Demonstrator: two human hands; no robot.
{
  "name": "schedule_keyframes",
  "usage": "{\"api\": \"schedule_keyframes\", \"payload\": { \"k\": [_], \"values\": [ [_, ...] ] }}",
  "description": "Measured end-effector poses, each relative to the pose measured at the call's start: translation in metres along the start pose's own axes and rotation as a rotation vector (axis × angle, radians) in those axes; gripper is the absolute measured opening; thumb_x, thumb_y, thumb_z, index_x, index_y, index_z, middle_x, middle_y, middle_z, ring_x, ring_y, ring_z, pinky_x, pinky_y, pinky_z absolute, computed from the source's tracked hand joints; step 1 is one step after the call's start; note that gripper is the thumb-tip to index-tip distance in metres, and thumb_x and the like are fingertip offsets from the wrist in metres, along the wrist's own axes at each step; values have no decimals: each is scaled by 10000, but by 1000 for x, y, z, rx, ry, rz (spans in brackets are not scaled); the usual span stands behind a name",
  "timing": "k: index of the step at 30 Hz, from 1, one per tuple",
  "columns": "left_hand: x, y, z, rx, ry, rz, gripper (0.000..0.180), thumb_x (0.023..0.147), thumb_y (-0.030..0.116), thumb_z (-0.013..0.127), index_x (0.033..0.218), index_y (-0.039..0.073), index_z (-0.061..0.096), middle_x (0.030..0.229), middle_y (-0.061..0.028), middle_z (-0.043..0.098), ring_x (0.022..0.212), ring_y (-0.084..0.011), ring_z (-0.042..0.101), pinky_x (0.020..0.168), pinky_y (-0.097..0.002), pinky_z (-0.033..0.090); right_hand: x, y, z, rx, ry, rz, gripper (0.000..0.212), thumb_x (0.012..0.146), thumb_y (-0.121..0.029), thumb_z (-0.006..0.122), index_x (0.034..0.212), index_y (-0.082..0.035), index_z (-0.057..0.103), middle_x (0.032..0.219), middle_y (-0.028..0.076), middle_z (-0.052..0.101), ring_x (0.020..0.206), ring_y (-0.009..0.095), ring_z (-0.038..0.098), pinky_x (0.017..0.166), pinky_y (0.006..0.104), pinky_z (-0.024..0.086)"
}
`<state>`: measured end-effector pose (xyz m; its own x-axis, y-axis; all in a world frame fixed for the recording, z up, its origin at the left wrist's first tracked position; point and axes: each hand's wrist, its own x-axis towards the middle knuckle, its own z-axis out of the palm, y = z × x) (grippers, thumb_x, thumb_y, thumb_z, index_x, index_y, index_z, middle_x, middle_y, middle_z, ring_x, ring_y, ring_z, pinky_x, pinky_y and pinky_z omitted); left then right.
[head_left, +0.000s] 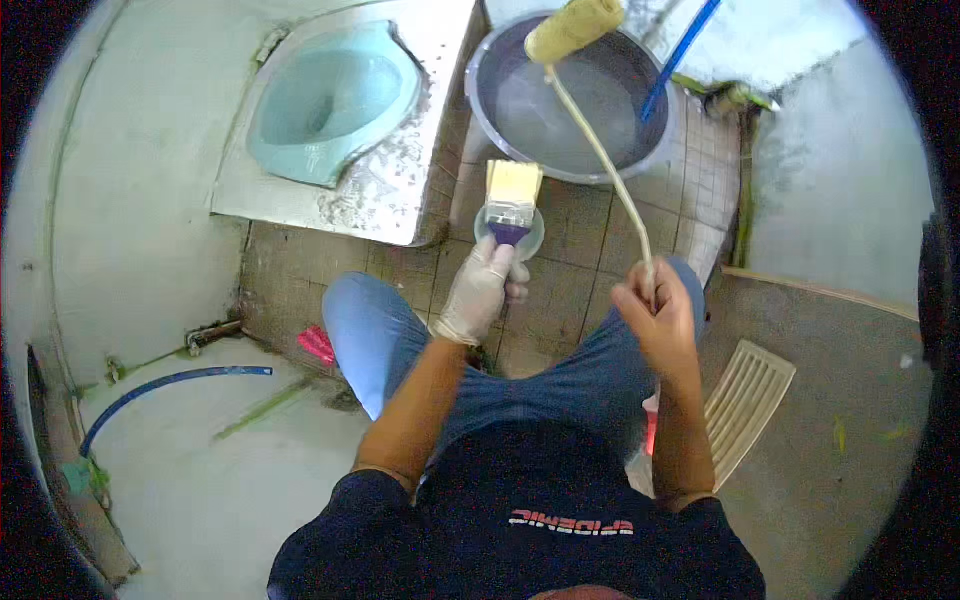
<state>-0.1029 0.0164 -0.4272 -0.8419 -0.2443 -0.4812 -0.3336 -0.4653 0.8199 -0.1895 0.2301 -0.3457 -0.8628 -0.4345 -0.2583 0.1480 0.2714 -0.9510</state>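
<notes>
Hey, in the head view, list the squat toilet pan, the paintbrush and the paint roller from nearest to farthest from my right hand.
Nearest to your right hand first:
1. Paint roller: its handle is in that hand's grip.
2. Paintbrush: to its left, held in your gloved left hand.
3. Squat toilet pan: farthest, at the upper left.

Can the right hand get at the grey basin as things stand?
Probably, with the roller at least: nothing seems to stand between the right hand and the grey basin. But it grips the roller handle, so likely not empty-handed without letting go.
</notes>
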Motion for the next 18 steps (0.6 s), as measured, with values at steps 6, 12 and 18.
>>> {"api": "schedule_keyframes", "payload": {
  "k": [6, 12, 18],
  "values": [
    [94, -73, -79, 1658, -131, -116, 343, 847, 291, 499, 967, 4, 644, 913, -215, 652, 887, -337, 634, 773, -420, 486, -2, 18, -17, 84, 98, 14, 295, 821, -124, 651, 720, -110, 374, 674, -46, 373, 618, 43, 329, 548, 207, 296],
    [161, -95, -81, 1907, -427, -171, 258, 788, 190, 537, 870, -13, 674, 954, -207, 648, 906, -381, 617, 765, -427, 502, -12, 26, -18, 169, 71, -24, 296, 820, -86, 646, 719, -114, 369, 677, -48, 380, 608, 31, 339, 531, 200, 302],
    [164, -105, -71, 1704, -166, -139, 399, 833, 307, 449, 927, -28, 645, 978, -247, 624, 935, -396, 590, 850, -448, 454, -18, 34, -20, 74, 64, -30, 301, 796, -93, 665, 719, -108, 375, 680, -28, 407, 613, 62, 369, 542, 223, 331]
  ]
}}
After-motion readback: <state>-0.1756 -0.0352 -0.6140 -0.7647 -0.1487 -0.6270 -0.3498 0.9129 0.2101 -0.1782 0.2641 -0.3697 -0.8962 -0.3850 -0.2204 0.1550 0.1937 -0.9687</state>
